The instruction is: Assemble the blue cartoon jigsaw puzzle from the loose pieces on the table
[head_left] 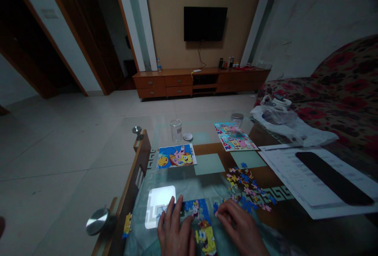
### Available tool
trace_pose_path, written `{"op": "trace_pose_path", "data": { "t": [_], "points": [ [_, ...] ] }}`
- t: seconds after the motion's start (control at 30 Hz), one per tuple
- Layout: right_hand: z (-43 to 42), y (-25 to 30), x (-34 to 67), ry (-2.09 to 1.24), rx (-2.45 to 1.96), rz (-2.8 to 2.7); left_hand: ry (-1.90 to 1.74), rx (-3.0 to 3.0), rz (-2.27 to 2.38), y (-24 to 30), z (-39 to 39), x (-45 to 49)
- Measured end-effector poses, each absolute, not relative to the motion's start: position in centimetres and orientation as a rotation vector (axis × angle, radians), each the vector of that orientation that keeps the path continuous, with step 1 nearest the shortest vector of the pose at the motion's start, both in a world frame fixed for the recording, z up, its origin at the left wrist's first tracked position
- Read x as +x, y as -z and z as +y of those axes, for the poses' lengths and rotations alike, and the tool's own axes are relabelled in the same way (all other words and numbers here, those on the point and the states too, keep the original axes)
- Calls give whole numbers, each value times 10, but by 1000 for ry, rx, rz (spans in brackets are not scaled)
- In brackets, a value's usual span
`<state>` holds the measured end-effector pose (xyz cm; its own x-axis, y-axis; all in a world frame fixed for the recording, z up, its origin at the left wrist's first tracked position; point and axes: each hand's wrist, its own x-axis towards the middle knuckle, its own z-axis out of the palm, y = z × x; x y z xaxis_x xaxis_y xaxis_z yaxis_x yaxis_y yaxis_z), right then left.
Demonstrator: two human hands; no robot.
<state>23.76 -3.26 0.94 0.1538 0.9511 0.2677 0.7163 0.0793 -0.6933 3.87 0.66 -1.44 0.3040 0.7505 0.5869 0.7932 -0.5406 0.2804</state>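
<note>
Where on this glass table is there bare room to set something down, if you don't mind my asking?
The pale green square between the SpongeBob picture card and the loose puzzle pieces looks free, as does the second green square below the two smaller cards. It is crowded at the half-built puzzle, between the left hand and right hand.

I find the tabletop [210,164] to be smooth, glossy glass, its edge rail [138,169] varnished wood. The puzzle pieces [245,187] before me are printed card with a slight sheen. The knob [97,221] at the table corner is polished metal, brushed in appearance. The tumbler [175,130] is clear, smooth glass. The bag [280,128] on my right is thin, crinkled plastic; the sofa [339,106] is matt patterned cloth. The sheets [283,169] are matt paper. The floor tiles [59,146] show a smooth, semi-gloss finish.
</note>
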Motion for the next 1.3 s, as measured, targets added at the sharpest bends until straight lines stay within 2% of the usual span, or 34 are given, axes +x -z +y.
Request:
{"op": "trace_pose_path", "data": {
  "t": [1.3],
  "points": [
    [-33,-5,239,-459,-1696,-1606,1069,-2575,-1462,8,5,40]
  ]
}}
